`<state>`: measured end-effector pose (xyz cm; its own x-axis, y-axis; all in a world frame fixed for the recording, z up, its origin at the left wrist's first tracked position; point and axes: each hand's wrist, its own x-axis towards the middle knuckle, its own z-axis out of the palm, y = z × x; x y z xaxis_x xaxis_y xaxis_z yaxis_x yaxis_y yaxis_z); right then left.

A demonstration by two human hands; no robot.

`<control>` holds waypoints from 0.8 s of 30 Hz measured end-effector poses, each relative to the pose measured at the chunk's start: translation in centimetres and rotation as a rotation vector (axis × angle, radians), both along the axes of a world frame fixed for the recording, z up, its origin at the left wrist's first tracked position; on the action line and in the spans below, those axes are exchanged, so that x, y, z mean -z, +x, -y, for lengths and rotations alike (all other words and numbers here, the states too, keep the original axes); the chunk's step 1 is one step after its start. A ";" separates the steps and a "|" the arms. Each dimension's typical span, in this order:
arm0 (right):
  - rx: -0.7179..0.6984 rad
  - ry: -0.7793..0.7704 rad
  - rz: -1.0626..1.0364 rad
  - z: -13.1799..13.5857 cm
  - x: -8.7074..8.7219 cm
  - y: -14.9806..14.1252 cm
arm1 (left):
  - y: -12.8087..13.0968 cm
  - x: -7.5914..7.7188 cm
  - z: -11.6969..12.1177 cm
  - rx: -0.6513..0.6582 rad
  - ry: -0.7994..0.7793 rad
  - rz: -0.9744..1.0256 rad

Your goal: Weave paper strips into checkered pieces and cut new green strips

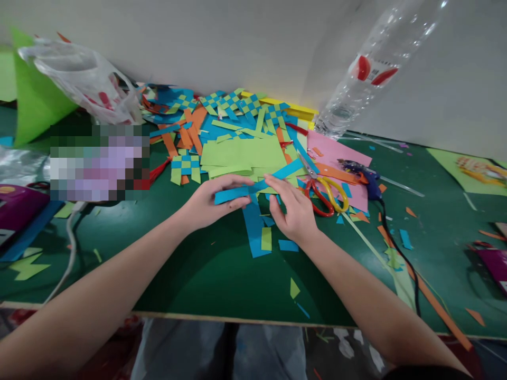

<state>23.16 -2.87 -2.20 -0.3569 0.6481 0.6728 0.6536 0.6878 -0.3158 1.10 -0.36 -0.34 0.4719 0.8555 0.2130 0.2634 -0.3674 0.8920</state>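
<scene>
A long blue paper strip [233, 195] runs between both hands and slants up to the right. My left hand [212, 203] pinches its near end, thumb below and fingers above. My right hand [293, 208] has its fingertips closed over the middle of the strip, with the thumb held lower and a little apart. Under the hands lies another blue paper strip [253, 229], beside a small green paper piece [266, 239]. Scissors [327, 195] with red and yellow handles lie just right of my right hand. Flat green paper sheets [241, 153] are behind the hands.
Woven blue-and-green paper pieces [233, 103] pile up at the back. A tilted plastic bottle [372, 74] leans at the right rear, near a dark blue glue gun [370, 182] with a black cord. A plastic bag [85, 79] stands left. Paper scraps litter the green table [190, 279].
</scene>
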 end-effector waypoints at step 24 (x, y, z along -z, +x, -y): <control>0.160 -0.447 -0.313 -1.9 0.4 1.5 | -0.5 1.5 -2.0 -0.447 -0.083 0.445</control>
